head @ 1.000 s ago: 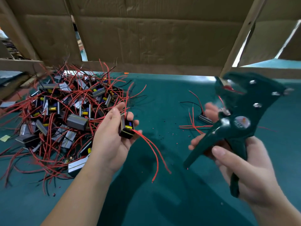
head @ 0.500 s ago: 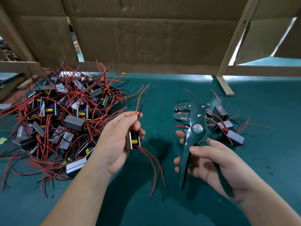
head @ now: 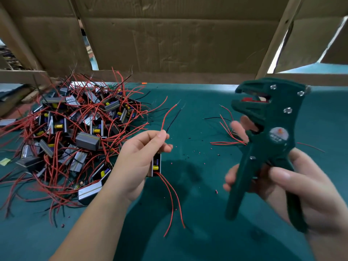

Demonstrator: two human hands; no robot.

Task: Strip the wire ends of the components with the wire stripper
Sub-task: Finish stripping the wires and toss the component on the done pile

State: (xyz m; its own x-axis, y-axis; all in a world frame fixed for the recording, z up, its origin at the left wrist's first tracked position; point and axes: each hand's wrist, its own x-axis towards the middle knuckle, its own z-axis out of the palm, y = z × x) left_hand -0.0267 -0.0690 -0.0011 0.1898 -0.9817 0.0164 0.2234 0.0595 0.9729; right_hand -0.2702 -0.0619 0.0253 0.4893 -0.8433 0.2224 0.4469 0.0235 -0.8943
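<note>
My left hand [head: 139, 159] holds a small black component [head: 156, 166] with a yellow part against its palm, and its thumb and forefinger pinch a red wire [head: 167, 114] and a black wire [head: 174, 118] that stick up to the right. Two more red wires [head: 173, 200] hang below the component. My right hand [head: 293, 189] grips the handles of the dark green wire stripper [head: 267, 132], raised with its jaws open and pointing left, a hand's width from the pinched wire tips.
A big pile of components with red and black wires [head: 66, 140] covers the left of the green table [head: 197, 232]. A few components with wires [head: 228, 129] lie behind the stripper. Insulation bits [head: 199, 152] dot the mat. Cardboard walls [head: 178, 38] close the back.
My right hand has lifted the stripper up and toward the camera, jaws now open. My left hand has drawn the red and black wires out straighter between its fingertips.
</note>
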